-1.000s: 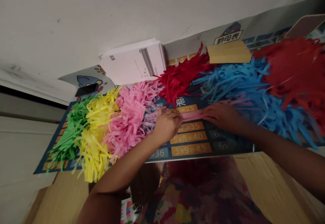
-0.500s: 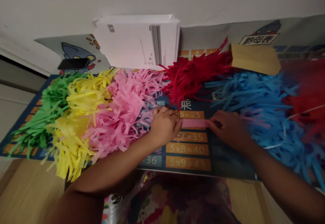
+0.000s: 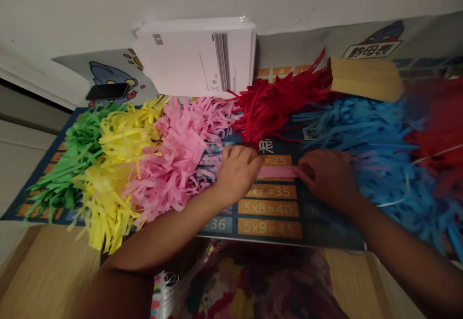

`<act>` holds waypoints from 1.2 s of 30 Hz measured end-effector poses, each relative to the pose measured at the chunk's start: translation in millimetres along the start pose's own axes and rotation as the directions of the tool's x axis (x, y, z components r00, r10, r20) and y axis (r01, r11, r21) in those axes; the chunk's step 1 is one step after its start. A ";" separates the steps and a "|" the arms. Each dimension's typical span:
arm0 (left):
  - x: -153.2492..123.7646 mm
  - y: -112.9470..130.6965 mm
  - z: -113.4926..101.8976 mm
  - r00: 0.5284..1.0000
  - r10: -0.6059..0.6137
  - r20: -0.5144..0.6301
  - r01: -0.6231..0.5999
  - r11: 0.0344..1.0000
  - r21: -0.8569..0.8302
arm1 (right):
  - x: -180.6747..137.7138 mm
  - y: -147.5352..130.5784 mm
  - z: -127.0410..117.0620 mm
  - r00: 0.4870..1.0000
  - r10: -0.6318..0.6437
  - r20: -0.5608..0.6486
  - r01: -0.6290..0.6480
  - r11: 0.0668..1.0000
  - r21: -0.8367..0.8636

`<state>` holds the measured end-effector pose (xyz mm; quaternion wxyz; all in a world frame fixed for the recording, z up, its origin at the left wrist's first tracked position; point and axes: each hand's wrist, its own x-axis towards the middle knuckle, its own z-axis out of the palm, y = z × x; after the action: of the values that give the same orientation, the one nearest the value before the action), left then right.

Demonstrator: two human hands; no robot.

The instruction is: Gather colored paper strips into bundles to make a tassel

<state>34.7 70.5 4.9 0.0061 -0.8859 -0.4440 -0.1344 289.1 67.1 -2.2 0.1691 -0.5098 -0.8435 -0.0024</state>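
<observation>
A narrow pink paper strip [image 3: 278,172] stretches between my two hands, just over the printed times-table mat [image 3: 269,210]. Its left end is pinched in my left hand [image 3: 238,172], fingers curled with the knuckles up. At the other end, the thumb and fingers of my right hand [image 3: 323,174] grip it. Left of my left hand lies a heap of pink fringed paper [image 3: 181,150]. Blue fringed paper [image 3: 383,165] lies close beside my right hand. Red fringed paper [image 3: 282,99] rests behind the strip.
Yellow fringe [image 3: 112,179] and green fringe [image 3: 72,160] cover the mat's left side. A stack of white paper [image 3: 198,59] leans against the wall, near a dark phone [image 3: 107,91]. Yellowish card [image 3: 365,79] and more red fringe [image 3: 441,145] are at right. A clear plastic bag [image 3: 231,285] sits below the front edge.
Both hands keep hold of the pink strip. My right hand has turned slightly, its knuckles higher, and my left hand has shifted a little up and right. The view has moved slightly.
</observation>
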 end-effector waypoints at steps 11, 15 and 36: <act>11.8 15.5 -15.9 0.947 0.304 0.103 -0.318 0.930 0.186 | 17.6 -8.9 -7.9 0.930 -0.305 0.206 0.331 0.937 -0.109; 13.7 13.6 -14.0 0.950 0.290 0.113 -0.308 0.926 0.219 | 21.9 -7.3 -14.3 0.956 -0.236 0.177 0.256 0.961 -0.101; -10.3 -11.7 -4.7 0.980 -0.176 0.094 0.192 0.962 -0.194 | 7.9 14.3 14.5 0.988 0.026 0.149 -0.072 0.947 0.313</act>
<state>18.5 68.9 5.7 -0.1132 -0.8412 -0.5084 -0.1450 293.9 83.3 -15.9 0.1880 -0.4957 -0.8298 0.1741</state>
